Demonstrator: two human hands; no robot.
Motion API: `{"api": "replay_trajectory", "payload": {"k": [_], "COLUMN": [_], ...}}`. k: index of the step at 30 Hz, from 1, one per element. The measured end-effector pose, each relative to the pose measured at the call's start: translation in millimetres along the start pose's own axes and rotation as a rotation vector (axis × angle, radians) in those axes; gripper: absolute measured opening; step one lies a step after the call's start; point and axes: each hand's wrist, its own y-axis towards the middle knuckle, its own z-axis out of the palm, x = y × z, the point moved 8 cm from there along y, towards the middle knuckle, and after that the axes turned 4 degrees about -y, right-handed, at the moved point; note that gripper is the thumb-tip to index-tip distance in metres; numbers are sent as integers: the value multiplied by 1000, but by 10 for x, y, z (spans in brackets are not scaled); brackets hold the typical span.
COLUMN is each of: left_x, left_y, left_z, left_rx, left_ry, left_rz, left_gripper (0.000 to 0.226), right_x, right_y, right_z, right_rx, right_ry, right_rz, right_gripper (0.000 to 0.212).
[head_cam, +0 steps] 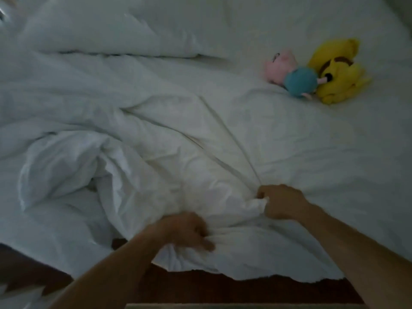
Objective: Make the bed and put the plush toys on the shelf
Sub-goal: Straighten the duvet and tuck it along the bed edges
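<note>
Both hands clutch bunched folds of the white duvet (156, 121) near its front edge: the right hand (282, 202) fisted tight around a gathered wad, the left hand (187, 230) curled into the cloth just beside and nearer the bed's edge. Creases fan away from the right fist. Beyond it, well apart, the pink plush toy (289, 72) and yellow plush toy (338, 72) lie touching on flat open sheet (334, 141).

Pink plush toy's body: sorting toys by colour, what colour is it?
Teal blue, on the pink plush toy, head view.
</note>
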Motion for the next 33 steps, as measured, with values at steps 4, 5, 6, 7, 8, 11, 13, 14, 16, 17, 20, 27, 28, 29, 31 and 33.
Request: {"api": "replay_trajectory", "payload": {"k": [4, 5, 6, 7, 8, 11, 13, 14, 16, 17, 20, 27, 28, 29, 31, 33], "left_x": [49, 236, 508, 756, 984, 1361, 1400, 1405, 1436, 1470, 1725, 1841, 1940, 2048, 2189, 2401], "left_y": [-363, -345, -293, -248, -212, -129, -58, -61, -153, -235, -376, -375, -449, -575, -720, -585], "left_z": [-1410, -1622, -1757, -1831, -1845, -1709, -1693, -1719, -1824, -1831, -1471, -1166, -1404, -1699, -2116, -2225], "left_rx": [-1124, -1062, -900, -759, -660, -646, -710, -710, -700, -652, -294, -172, -402, -673, -1072, -985], "left_ry": [468, 588, 662, 729, 765, 705, 650, 614, 574, 549, 307, 15, -14, 14, 232, 296], "left_rz": [125, -82, -289, -421, -490, -454, -394, -392, -396, -401, -451, -351, -366, -386, -388, -421], "left_gripper": [51, 72, 88, 97, 99, 82, 62, 55, 44, 42, 51, 23, 25, 27, 46, 73], "right_x": [150, 252, 394, 559, 733, 1147, 1280, 1331, 1434, 1479, 1487, 1675, 1749, 1834, 2097, 2478], "right_y": [174, 222, 279, 346, 438, 783, 953, 1009, 1026, 963, 683, 855, 909, 950, 1039, 1187], "right_z": [-714, -901, -1016, -1067, -1062, -747, -530, -519, -669, -794, -913, -755, -925, -1098, -1436, -1609], "right_rx": [-8, -158, -273, -330, -329, -249, -262, -281, -369, -445, -577, 120, 57, -43, -301, -437], "right_ry": [143, 210, 253, 260, 221, 72, -24, -59, -64, -32, -5, -154, -141, -118, -10, 94], "right_rz": [58, 44, 16, -16, -46, -84, -50, -38, -91, -147, -228, -148, -156, -168, -238, -364], "right_gripper": [87, 93, 97, 101, 105, 107, 98, 91, 66, 49, 35, 50, 54, 59, 70, 75]}}
